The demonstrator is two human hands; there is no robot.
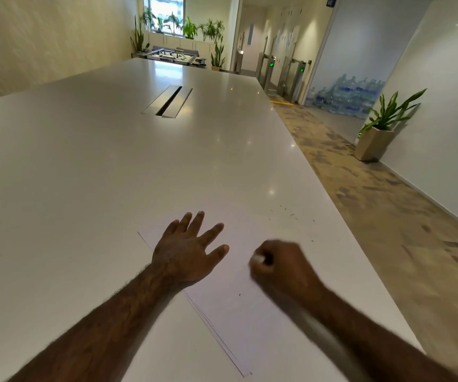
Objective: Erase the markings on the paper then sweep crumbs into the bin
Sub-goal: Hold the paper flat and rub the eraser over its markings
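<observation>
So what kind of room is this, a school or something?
Most likely an office. The long white table has a cable slot in its middle, entry gates with green lights stand in the hallway, and water bottles are stacked behind a glass wall.

No legible text anywhere

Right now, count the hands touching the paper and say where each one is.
2. The left hand rests flat, fingers spread, on the paper's far left part. The right hand, blurred, is fisted around a small white eraser near the paper's right edge.
</observation>
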